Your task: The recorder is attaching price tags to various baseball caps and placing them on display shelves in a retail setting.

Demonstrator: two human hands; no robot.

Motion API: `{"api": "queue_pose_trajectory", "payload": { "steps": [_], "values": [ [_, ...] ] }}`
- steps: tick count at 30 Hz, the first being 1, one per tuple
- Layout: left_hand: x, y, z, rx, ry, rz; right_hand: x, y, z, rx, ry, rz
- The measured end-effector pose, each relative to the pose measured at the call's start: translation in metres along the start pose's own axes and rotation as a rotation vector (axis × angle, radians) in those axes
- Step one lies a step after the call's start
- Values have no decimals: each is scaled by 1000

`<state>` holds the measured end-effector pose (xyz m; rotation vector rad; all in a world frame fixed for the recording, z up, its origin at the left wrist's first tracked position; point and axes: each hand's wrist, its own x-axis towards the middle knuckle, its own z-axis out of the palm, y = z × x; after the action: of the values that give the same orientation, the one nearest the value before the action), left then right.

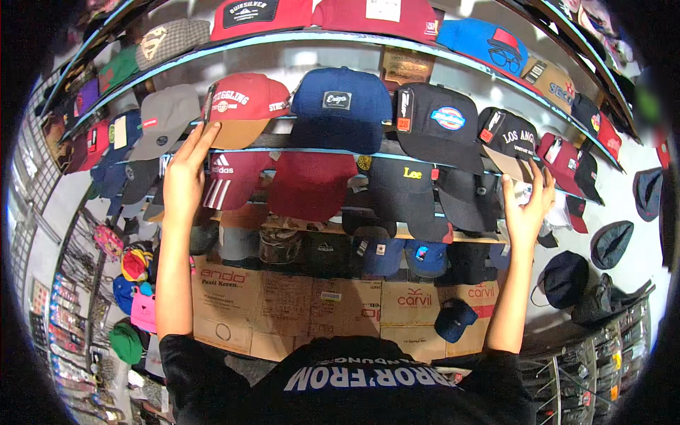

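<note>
At the left, my left hand (186,164) is raised, its fingertips at the tan brim of a red baseball cap (247,103). On the right, my right hand (526,196) has its fingers spread at the tan brim of a black cap (511,135) with white lettering. Whether either hand grips its brim is not clear. Between the hands, on the same shelf, are a blue cap (340,106) with a small front patch and a black cap (441,117) with an oval logo. A grey cap (167,117) lies left of my left hand.
Shelves with light-blue edges (319,36) hold more caps above and below. Cardboard boxes (414,303) stand under the lowest caps. Dark hats (566,279) hang on the right wall. Packaged goods (66,319) hang at the lower left, near a green hat (126,342).
</note>
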<state>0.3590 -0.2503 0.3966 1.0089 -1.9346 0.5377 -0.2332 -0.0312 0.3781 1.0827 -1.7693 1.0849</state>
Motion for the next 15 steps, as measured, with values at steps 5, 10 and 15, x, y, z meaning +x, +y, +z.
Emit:
{"api": "queue_pose_trajectory", "payload": {
  "steps": [5,10,15],
  "values": [
    [3,27,-6,-64,33,52,5,12,-13,-79,-8,23],
    [13,72,-12,-39,36,333,1,16,-10,-22,-39,29],
    [33,113,8,-176,-45,369,4,9,-11,13,-43,8]
  ]
}}
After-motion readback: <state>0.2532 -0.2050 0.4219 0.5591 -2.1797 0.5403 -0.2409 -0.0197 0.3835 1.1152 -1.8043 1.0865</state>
